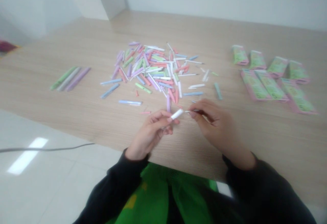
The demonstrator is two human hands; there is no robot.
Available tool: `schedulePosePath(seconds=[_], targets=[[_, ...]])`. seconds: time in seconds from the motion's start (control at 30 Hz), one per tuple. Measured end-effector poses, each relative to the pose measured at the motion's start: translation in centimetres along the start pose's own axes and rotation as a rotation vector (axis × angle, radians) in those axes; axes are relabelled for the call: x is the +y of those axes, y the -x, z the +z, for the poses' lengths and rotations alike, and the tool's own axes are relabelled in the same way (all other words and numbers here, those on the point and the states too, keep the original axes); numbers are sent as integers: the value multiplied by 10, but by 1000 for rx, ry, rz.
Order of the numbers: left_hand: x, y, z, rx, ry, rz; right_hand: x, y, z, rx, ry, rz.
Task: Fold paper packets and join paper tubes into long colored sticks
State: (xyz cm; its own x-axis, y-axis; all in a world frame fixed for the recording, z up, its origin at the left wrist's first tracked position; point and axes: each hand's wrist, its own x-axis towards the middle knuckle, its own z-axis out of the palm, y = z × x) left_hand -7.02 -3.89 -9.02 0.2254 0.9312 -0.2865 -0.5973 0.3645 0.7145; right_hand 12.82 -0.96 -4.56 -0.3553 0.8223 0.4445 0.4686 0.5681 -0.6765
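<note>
My left hand (pixel 154 130) is closed around a white pen barrel (pixel 177 114), its far end pointing up and to the right. Close to that end, my right hand (pixel 217 125) pinches a thin pen refill (pixel 187 111), whose tip is at or just short of the barrel's opening; blur hides whether they touch. Beyond both hands lies a loose pile of pen parts (pixel 153 67) in white, purple, green, blue and pink, with thin refills among them. A purple pen piece (pixel 168 102) lies just past the left hand.
Three pens (pixel 70 79), green, white and purple, lie side by side at the left. Several pink-and-green boxes (pixel 257 84) stand and lie at the right. A white box (pixel 104 4) sits at the back left. The table's front edge runs close to my body; a cable (pixel 51 149) crosses the floor.
</note>
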Motion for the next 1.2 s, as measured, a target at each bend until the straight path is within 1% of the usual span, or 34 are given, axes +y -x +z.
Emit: schedulePosePath(seconds=[0.17,0.33,0.43,0.57,0.67,0.83,0.93,1.07,1.2], targets=[[-4,-1,-2,-57,-110,45,1,-4,-4,-73,115,-90],[-5,0,-1,-82,-211,90,-9,-11,-11,-178,164,-209],[-6,1,-2,-122,-205,89,-17,-15,-12,-219,190,-206],[-6,-1,-4,-196,-140,99,-24,-14,-7,-185,158,-142],[-3,-2,-5,-213,-153,115,-25,-13,-5,-140,116,-122],[9,-5,-3,-218,-169,156,-25,-17,-10,-94,91,-170],[18,-6,2,-245,-170,190,-23,-18,-13,-91,95,-199],[25,-6,7,-272,-160,244,-18,-15,-15,-79,103,-200],[26,-4,0,-236,-237,280,-7,-11,-18,-79,89,-155]])
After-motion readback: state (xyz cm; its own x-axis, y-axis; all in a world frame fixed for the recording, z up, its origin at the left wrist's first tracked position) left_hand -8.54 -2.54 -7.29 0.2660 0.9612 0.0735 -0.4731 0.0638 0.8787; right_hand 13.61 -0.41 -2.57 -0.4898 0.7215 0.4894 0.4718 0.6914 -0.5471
